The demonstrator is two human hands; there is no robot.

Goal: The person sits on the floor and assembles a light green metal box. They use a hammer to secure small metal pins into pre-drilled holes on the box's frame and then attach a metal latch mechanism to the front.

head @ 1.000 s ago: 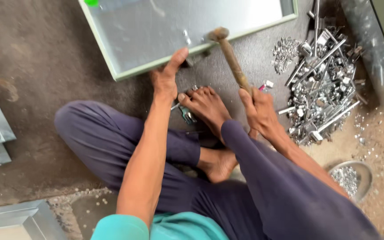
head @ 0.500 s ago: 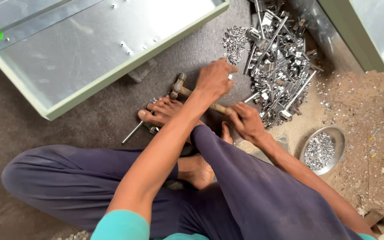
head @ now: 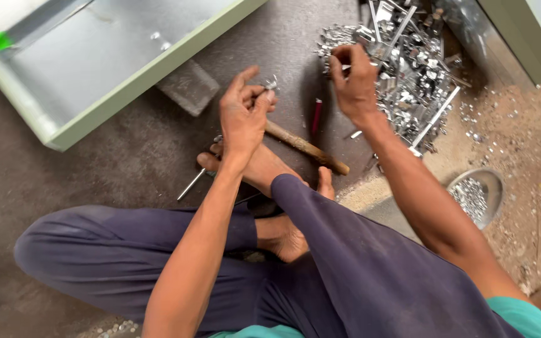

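Concrete floor; left hand (head: 243,119) pinches small metal piece (head: 271,84); right hand (head: 353,76) pinched over scrap pile (head: 408,75).

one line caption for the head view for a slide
Seated person's left hand pinches a small metal piece; right hand reaches the scrap pile.

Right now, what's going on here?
A person sits cross-legged on the floor. The left hand pinches a small metal piece at its fingertips; the right hand reaches into the pile of metal parts. A wooden-handled hammer lies on the floor by the foot. A pale green metal tray and a bowl of small parts sit nearby.
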